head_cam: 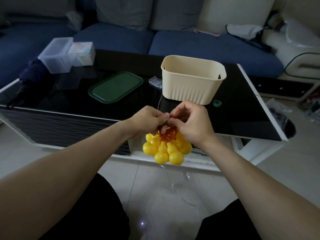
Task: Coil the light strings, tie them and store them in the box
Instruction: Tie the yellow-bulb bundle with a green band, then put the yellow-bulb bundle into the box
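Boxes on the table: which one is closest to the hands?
The cream box, ribbed and open-topped. It stands just beyond the right hand; the clear box and the small white box sit at the far left.

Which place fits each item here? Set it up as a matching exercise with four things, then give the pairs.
Things:
1. cream box
2. green lid
3. clear battery case
4. yellow gourd lights

Places:
A. hanging below both hands, off the table's front edge
B. flat on the table, left of the battery case
C. between lid and box
D. upright at the table's right side

Pairs: 1-D, 2-B, 3-C, 4-A
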Motion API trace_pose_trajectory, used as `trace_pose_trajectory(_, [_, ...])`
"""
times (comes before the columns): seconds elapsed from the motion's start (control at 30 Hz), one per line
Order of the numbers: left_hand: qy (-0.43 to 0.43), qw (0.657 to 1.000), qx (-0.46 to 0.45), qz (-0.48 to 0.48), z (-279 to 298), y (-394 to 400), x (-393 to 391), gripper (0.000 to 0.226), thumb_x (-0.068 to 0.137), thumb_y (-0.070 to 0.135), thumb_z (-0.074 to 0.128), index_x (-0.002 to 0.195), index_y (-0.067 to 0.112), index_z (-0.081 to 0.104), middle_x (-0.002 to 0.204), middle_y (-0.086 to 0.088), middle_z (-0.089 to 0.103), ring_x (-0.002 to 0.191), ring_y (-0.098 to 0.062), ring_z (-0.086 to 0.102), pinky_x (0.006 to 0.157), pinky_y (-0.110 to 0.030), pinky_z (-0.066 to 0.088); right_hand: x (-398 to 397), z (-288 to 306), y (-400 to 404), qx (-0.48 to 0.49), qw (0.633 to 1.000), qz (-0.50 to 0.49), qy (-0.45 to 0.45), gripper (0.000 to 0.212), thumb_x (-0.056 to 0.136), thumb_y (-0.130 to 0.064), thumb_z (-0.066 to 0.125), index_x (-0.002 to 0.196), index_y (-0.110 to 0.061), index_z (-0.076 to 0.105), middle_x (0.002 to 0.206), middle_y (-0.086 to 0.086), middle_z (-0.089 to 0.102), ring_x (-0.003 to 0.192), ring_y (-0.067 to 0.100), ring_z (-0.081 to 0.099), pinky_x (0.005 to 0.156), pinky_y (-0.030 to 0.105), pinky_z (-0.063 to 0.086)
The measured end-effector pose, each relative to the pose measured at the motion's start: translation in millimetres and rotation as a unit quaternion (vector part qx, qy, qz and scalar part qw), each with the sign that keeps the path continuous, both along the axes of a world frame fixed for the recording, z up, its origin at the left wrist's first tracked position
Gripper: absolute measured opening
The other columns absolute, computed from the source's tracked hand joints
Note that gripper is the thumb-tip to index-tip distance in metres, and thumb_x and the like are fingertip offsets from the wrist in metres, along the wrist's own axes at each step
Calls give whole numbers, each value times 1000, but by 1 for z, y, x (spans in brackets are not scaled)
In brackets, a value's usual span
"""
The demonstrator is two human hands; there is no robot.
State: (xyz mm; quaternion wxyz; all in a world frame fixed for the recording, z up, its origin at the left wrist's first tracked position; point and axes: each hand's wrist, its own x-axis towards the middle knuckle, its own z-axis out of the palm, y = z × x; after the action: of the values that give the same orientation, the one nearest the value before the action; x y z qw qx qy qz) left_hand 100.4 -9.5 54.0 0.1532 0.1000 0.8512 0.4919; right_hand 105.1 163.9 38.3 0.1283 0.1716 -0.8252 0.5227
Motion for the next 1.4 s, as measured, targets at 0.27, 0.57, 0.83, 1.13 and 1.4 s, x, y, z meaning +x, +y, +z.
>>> trace_pose_trajectory(0.27, [-9, 996, -1, -91, 0, -10, 0, 31, 107, 18, 35, 87, 3, 53, 69, -5, 60, 53, -15, 51, 54, -23, 44, 4, 1, 0, -19, 999, 43, -5, 31, 76, -8, 86, 79, -30, 64, 83, 1, 74, 80, 15, 72, 78, 34, 60])
trace_pose_trajectory(0.57, [-43, 999, 22, 1, 6, 15, 7, 45, 108, 29, 34, 75, 7, 55, 65, -5, 59, 45, -19, 50, 46, -25, 43, -1, 5, 15, 29, 994, 91, -47, 14, 88, -10, 76, 101, -14, 73, 92, -1, 76, 83, 6, 73, 80, 21, 56])
trace_pose_trajectory(0.83, [-196, 959, 204, -16, 14, 15, 6, 33, 106, 33, 34, 91, 11, 54, 65, 1, 53, 50, -4, 46, 54, -21, 28, 2, 4, 13, -3, 999, 28, 45, 14, 86, -13, 78, 98, -17, 72, 91, -6, 73, 87, 4, 70, 82, 21, 55])
trace_pose_trajectory(1.13, [0, 986, 143, 82, 14, 34, -11, 45, 106, 35, 37, 68, 15, 47, 69, -4, 49, 61, -14, 41, 59, -26, 36, -8, 9, 37, -64, 993, -94, 30, 39, 95, -33, 68, 125, -12, 55, 112, 0, 62, 99, 8, 61, 80, 13, 49])
trace_pose_trajectory(1.4, [103, 966, 178, 157, 68, 46, -64, 45, 107, 33, 37, 70, 13, 52, 65, -7, 53, 53, -17, 48, 56, -29, 44, -14, 10, 56, -135, 965, -219, 55, 30, 100, -29, 59, 123, -12, 52, 115, 2, 59, 100, 12, 60, 81, 20, 53])
